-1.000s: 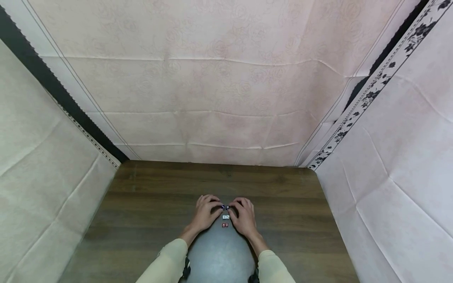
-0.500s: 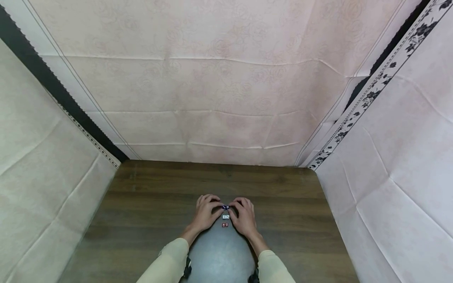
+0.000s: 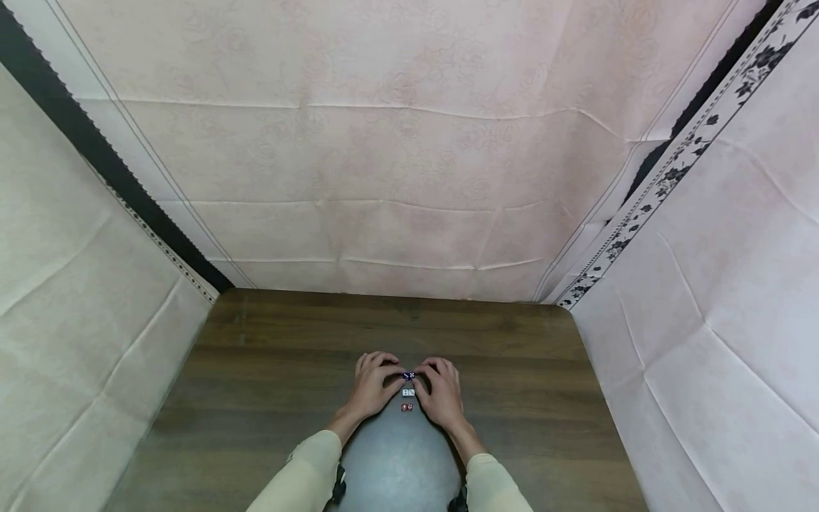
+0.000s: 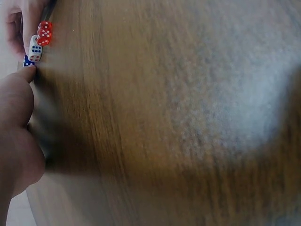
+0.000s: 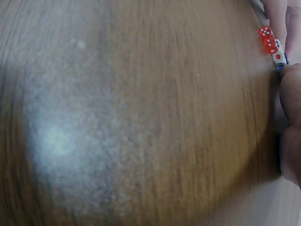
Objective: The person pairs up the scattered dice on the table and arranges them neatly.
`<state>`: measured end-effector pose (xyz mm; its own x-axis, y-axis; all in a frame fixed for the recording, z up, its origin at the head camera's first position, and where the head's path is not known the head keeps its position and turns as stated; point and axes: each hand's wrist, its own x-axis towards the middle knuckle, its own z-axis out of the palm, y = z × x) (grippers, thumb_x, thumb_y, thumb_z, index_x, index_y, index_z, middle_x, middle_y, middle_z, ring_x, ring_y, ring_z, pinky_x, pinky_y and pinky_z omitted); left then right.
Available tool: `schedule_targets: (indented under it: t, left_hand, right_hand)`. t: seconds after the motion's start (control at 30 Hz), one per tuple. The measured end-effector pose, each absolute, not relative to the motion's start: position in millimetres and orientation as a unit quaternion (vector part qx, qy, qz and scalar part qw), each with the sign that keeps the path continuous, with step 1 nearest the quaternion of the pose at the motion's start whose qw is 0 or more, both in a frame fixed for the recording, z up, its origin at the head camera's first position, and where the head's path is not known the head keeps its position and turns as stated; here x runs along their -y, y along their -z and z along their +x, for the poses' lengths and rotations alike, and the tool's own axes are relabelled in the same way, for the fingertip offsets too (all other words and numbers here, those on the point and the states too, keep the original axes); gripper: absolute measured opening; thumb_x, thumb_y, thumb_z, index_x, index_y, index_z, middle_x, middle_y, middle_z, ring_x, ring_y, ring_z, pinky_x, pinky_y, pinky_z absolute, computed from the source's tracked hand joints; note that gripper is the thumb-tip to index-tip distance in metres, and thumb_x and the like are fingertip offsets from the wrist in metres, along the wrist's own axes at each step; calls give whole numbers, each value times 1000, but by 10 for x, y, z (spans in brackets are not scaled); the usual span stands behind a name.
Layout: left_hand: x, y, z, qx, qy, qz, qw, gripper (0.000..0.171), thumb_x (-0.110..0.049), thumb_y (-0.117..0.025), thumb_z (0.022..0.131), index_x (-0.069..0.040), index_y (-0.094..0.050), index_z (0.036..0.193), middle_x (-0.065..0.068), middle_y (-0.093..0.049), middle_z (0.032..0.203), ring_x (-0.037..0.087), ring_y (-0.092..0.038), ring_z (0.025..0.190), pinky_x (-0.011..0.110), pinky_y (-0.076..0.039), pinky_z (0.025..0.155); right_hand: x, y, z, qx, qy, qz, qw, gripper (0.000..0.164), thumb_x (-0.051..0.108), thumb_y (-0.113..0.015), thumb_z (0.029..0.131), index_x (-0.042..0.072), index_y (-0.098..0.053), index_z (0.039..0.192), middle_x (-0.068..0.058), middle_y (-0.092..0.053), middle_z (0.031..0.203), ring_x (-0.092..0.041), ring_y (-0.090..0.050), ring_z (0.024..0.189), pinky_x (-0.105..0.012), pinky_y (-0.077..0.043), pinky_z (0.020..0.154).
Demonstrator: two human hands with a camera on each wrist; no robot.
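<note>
Two dark blue dice with white pips [image 3: 409,375] sit side by side between the fingertips of both hands in the head view. My left hand [image 3: 371,382] pinches the left blue die with thumb and index finger. The right blue die is in the pinch of my right hand [image 3: 443,392]. Nearer the body lies a pair of white dice [image 3: 408,392], then a pair of red dice [image 3: 407,407]. The left wrist view shows the red dice [image 4: 44,33], the white dice [image 4: 35,48] and a partly hidden blue die [image 4: 29,61] beside the left fingertip.
All the dice lie on a brown wood-grain table [image 3: 269,384] with a bright glare patch in the middle. Pale patterned cloth [image 3: 397,178] hangs behind the table, with more cloth along both sides.
The left blue die has shifted slightly right with the left fingertips, and the gap between the two blue dice has closed. The white and red dice have stayed in place.
</note>
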<state>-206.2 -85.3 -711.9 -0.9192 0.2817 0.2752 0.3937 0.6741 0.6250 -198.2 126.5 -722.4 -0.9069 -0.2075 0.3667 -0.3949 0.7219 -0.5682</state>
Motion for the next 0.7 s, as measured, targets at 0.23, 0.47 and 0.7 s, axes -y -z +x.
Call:
schedule_targets:
  t: [0.23, 0.47, 0.7]
  left_hand:
    - [856, 7119, -2060, 912, 359, -186, 76, 16, -20, -87, 101, -17, -88, 117, 11, -74, 136, 43, -59, 138, 83, -28, 126]
    - [852, 7099, -2055, 911, 363, -183, 69, 17, -19, -87, 101, -16, -88, 117, 12, -74, 136, 44, -59, 139, 83, -27, 127]
    - [855, 7142, -2073, 909, 359, -190, 93, 16, -20, -89, 99, -17, -87, 115, 10, -75, 132, 43, -61, 135, 84, -31, 123]
  right_hand:
    - [-1270, 7237, -1981, 916, -333, 167, 148, 15, 17, -85, 101, 14, -83, 116, -11, -73, 130, -38, -61, 132, -66, -42, 122]
    - [-1272, 7247, -1983, 917, -332, 167, 145, 15, 17, -85, 102, 14, -83, 116, -12, -72, 129, -38, -61, 132, -66, -43, 122]
    - [-1267, 7262, -1991, 916, -329, 168, 155, 15, 16, -86, 101, 14, -83, 115, -10, -72, 128, -37, -62, 131, -65, -44, 120]
